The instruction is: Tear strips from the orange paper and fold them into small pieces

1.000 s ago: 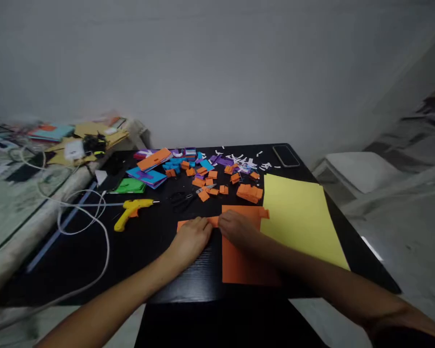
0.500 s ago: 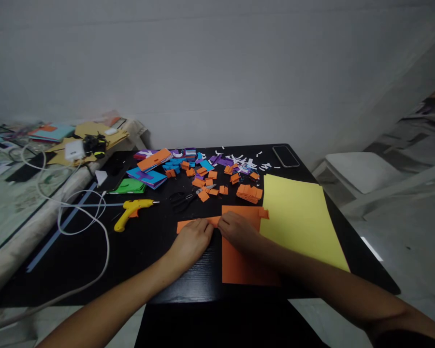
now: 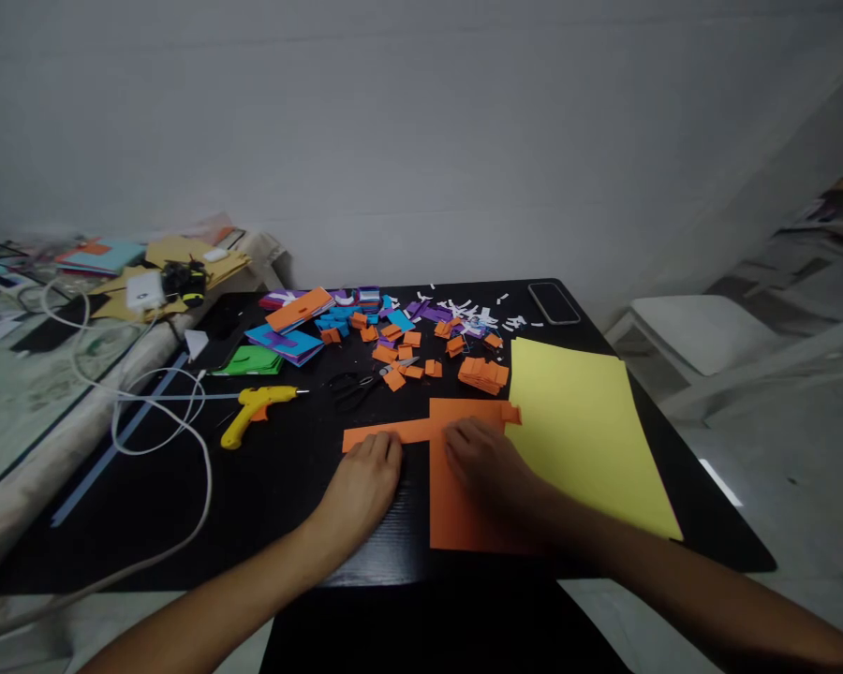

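Observation:
My left hand rests at the near edge of a narrow orange paper strip, its fingers closed together on the edge. The strip lies at a slight slant, its right part meeting an orange paper sheet. Over the upper part of that sheet is my right hand, fingers curled and close together; whatever is under them is hidden. A small folded orange piece sticks out at the sheet's upper right corner, overlapping a large yellow sheet. Beyond the hands sits a stack of folded orange pieces.
A yellow glue gun and black-handled scissors lie left of centre. Folded coloured papers, small orange pieces and white scraps cover the back. A phone lies back right; a white cable loops at left.
My right hand has slid right, off the strip's left part and onto the orange sheet. My left hand has shifted slightly left and nearer, uncovering more of the strip.

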Demonstrator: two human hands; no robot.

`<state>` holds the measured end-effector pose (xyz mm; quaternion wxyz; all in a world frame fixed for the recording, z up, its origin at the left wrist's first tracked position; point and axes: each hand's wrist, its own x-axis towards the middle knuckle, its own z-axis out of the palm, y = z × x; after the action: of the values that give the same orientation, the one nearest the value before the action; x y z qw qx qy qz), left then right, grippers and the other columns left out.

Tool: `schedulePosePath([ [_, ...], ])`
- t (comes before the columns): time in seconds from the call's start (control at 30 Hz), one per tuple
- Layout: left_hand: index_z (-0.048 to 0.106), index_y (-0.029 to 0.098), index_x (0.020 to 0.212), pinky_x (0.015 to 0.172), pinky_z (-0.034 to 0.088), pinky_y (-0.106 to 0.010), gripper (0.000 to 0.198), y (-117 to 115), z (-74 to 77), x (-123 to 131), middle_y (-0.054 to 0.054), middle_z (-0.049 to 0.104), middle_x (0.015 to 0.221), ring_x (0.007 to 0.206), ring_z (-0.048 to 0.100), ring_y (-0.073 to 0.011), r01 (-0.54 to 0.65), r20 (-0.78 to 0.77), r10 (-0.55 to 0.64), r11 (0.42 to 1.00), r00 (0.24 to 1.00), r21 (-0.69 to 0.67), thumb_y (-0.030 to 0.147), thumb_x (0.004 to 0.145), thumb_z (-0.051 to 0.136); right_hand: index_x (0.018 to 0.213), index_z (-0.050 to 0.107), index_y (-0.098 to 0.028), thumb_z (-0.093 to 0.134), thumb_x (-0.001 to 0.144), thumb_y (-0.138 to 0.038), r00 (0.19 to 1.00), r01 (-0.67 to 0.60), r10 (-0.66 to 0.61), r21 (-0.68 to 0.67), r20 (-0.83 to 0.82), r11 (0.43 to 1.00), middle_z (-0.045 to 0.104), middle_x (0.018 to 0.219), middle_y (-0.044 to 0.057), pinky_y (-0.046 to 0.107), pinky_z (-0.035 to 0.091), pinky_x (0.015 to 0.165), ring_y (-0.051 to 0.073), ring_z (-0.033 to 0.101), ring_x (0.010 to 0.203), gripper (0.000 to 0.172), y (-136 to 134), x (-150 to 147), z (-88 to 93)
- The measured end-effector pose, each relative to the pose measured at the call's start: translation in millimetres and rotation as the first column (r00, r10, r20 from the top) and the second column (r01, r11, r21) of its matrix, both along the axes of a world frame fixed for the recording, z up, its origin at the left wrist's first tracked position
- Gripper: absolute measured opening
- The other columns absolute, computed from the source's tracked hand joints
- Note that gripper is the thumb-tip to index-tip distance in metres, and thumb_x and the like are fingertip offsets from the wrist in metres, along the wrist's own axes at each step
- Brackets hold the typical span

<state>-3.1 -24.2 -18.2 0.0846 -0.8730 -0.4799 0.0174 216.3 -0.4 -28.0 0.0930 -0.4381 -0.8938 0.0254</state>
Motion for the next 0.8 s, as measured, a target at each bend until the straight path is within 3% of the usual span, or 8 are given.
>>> schedulePosePath([
  [0.27, 0.069, 0.011, 0.098, 0.072, 0.055, -0.038, 0.027, -6.8, -0.7, -22.5, -0.013, 0.066, 0.094, 0.081, 0.064, -0.0256, -0.130, 0.098, 0.126, 0.991, 0.987, 0.037, 0.020, 0.102, 0.044, 0.088, 0.063, -0.014, 0.052, 0.095, -0.007, 1.000, 0.015, -0.015, 0.044, 0.014, 0.999, 0.065, 0.090, 0.010, 0.035, 0.039, 0.074, 0.024, 0.054, 0.082, 0.015, -1.5, 9.0, -5.8],
  [0.5, 0.070, 0.010, 0.097, 0.070, 0.053, -0.036, 0.030, -13.2, 3.6, -37.8, -0.013, 0.066, 0.089, 0.079, 0.063, -0.0246, -0.212, 0.042, 0.208, 0.973, 0.977, 0.090, 0.025, 0.102, 0.044, 0.083, 0.062, -0.015, 0.051, 0.093, -0.008, 1.000, 0.017, -0.018, 0.049, 0.025, 0.999, 0.062, 0.085, 0.010, 0.037, 0.036, 0.073, 0.024, 0.051, 0.079, 0.016, 1.6, 6.2, -4.0],
  [0.6, 0.070, 0.010, 0.101, 0.072, 0.054, -0.037, 0.029, -13.4, 1.6, -37.4, -0.014, 0.067, 0.093, 0.080, 0.063, -0.0250, -0.189, 0.038, 0.186, 0.976, 0.982, 0.105, 0.022, 0.102, 0.043, 0.082, 0.062, -0.015, 0.054, 0.092, -0.013, 0.995, 0.091, -0.094, 0.087, 0.033, 0.992, 0.061, 0.083, 0.012, 0.040, 0.035, 0.076, 0.027, 0.049, 0.081, 0.013, 3.1, -2.6, 0.2],
  [0.7, 0.069, 0.008, 0.108, 0.074, 0.054, -0.038, 0.030, -14.2, -1.1, -36.1, -0.015, 0.067, 0.096, 0.082, 0.063, -0.0257, -0.179, 0.033, 0.176, 0.976, 0.984, 0.122, 0.019, 0.102, 0.041, 0.090, 0.063, -0.014, 0.057, 0.089, -0.014, 0.999, 0.032, -0.033, 0.062, 0.027, 0.998, 0.061, 0.093, 0.014, 0.041, 0.035, 0.078, 0.028, 0.049, 0.087, 0.006, 3.0, -21.0, 5.7],
  [0.8, 0.068, 0.007, 0.111, 0.074, 0.054, -0.038, 0.031, -15.6, -2.1, -35.3, -0.015, 0.067, 0.098, 0.084, 0.063, -0.0256, -0.183, 0.022, 0.182, 0.975, 0.983, 0.123, 0.019, 0.102, 0.041, 0.109, 0.063, -0.014, 0.061, 0.088, -0.019, 1.000, -0.023, 0.023, 0.041, 0.006, 0.999, 0.060, 0.104, 0.015, 0.041, 0.036, 0.082, 0.029, 0.048, 0.095, 0.021, 0.4, -43.1, 9.7],
])
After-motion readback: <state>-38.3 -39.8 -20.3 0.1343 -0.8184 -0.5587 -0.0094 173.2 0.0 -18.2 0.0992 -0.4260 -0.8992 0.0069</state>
